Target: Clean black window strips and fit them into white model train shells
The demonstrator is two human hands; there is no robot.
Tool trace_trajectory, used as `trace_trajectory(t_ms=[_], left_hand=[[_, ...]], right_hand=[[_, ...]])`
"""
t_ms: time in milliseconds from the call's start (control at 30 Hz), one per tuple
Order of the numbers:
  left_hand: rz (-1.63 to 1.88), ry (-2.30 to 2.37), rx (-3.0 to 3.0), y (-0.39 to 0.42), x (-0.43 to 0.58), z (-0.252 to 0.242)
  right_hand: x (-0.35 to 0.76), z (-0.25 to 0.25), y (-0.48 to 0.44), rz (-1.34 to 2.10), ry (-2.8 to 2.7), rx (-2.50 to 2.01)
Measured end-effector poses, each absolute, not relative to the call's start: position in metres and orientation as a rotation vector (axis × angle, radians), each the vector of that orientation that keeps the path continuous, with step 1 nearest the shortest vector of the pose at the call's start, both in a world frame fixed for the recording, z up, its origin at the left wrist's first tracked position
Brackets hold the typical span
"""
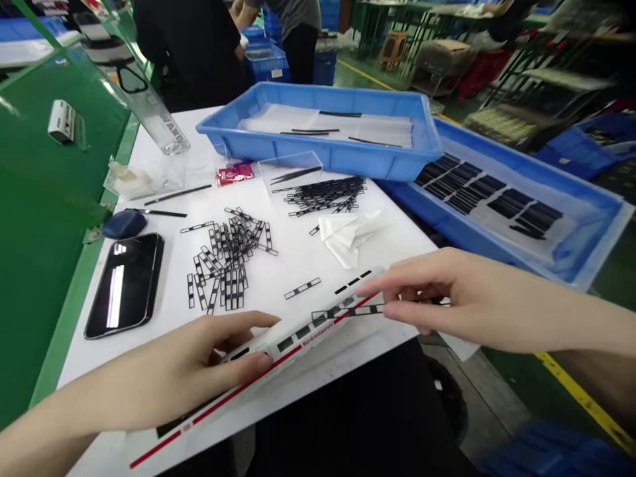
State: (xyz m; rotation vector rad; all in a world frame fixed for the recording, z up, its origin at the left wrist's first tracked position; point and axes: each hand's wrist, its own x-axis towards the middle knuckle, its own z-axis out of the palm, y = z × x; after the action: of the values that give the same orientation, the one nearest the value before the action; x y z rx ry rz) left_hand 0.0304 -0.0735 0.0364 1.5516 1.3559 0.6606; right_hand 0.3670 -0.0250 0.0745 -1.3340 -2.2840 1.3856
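Observation:
A white model train car body (pixel 318 339) with a red stripe and the word "Bordrestaurant" lies slanted above the table's front edge. My left hand (pixel 199 371) grips its near half, thumb on the striped side and fingers behind. My right hand (pixel 442 298) is closed at the far end, holding a thin black-framed window strip (pixel 355 311) by its right end. That strip crosses in front of the car's window openings. The right index fingertip appears to touch the car body. A loose window strip (pixel 303 288) lies just behind the car, near a scattered pile of similar strips (pixel 231 255).
A darker strip pile (pixel 330 194), crumpled tissue (pixel 348 237), clear box (pixel 291 173) with tweezers, phone (pixel 124 285) and bottle (pixel 161 122) are on the table. Blue trays (pixel 318 147) stand at the back and right (pixel 586 199). A green partition (pixel 44 218) borders the left.

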Motion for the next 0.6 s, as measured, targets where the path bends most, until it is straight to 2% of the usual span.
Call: trace_trajectory(t_ms=[167,367,600], left_hand=[[0.582,1.408,1.545,-0.078,0.053,0.04],[0.114,1.267,1.644,-0.062,0.053,0.054],[0.099,1.245,1.617,-0.063,0.052,0.052]], right_hand=[[0.346,0.062,-0.028,1.332,-2.246,-1.23],[0.334,0.05,-0.021,1.167,-2.291,-1.157],[0.325,0.04,-0.025,0.967,-2.282,-1.126]])
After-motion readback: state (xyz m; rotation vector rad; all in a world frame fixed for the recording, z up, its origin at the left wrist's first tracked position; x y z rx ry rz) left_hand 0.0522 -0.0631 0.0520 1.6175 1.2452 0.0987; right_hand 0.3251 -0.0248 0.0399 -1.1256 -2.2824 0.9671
